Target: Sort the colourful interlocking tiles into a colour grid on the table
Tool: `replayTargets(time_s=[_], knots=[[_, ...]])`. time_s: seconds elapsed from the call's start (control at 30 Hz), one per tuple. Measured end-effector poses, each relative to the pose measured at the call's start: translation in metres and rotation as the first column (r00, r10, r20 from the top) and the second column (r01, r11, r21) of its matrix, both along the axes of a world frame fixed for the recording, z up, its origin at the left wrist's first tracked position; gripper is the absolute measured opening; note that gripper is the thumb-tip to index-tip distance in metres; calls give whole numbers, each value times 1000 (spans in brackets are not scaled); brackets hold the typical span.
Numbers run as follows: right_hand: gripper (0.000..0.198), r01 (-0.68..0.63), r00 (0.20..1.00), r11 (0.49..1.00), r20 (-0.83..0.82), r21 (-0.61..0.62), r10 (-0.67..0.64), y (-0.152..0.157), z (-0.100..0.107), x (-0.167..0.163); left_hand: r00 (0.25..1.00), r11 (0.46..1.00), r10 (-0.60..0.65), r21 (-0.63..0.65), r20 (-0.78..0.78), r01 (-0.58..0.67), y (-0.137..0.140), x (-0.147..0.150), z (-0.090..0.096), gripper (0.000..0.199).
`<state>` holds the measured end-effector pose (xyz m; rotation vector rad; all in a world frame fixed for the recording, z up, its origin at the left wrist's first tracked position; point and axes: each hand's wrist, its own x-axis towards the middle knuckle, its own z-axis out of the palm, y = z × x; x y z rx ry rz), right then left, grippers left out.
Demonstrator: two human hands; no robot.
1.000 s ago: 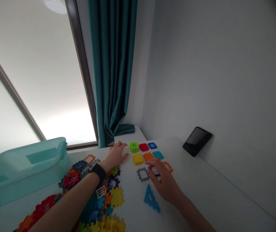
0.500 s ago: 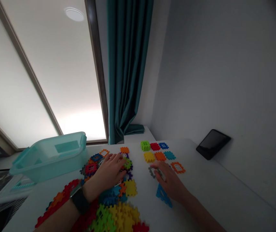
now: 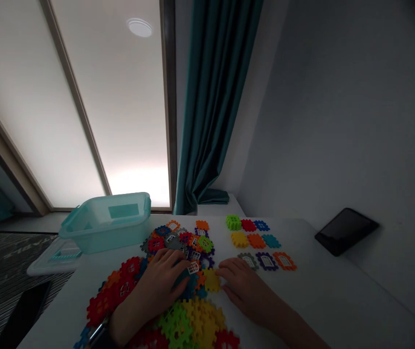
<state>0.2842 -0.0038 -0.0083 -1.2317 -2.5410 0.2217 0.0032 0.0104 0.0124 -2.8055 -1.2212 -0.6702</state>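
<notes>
My left hand [image 3: 161, 278] lies over the heap of gear-edged plastic building tiles, fingers stretched out and somewhat apart. A white window-patterned piece [image 3: 193, 267] shows by its fingertips; no firm grip is visible. My right hand [image 3: 245, 288] hovers low at the heap's right edge, fingers loosely spread. Its fingertips reach the side of a yellow tile [image 3: 212, 280], and whether they touch it is unclear. Just beyond this hand sits a row of a grey tile [image 3: 249, 261], a purple tile [image 3: 267, 261] and an orange window tile [image 3: 284, 261].
Sorted tiles, including a green stack [image 3: 233, 222] and a yellow tile stack [image 3: 239, 239], stand at the back right. A translucent teal bin [image 3: 120, 237] occupies the back left. Red tiles [image 3: 111, 298] spread left of the heap. A black tablet-like device [image 3: 346, 231] is by the wall.
My right hand has left the grey tile and come nearer the heap, uncovering the grey and purple tiles. My left hand has drawn back toward me. The blue triangle is out of sight. The view has shifted.
</notes>
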Motion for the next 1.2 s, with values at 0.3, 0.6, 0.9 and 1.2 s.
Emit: replayTargets(time_s=[0.3,0.6,0.9,1.2], knots=[[62,153,984,957,125,-247,-125,10,30,-29,994,995,5,101,111,-16,0,-7,-12,18],[46,185,980,937,121,-297,-155,9,21,-36,992,999,9,44,126,-15,-5,-7,-14,19],[40,163,985,979,-33,-121,-168,9,3,-23,991,1000,1,-2,135,-1,-12,0,-14,24],[52,49,976,981,-220,185,-7,1,-8,-39,989,999,32,10,146,-34,-10,-1,-19,69]])
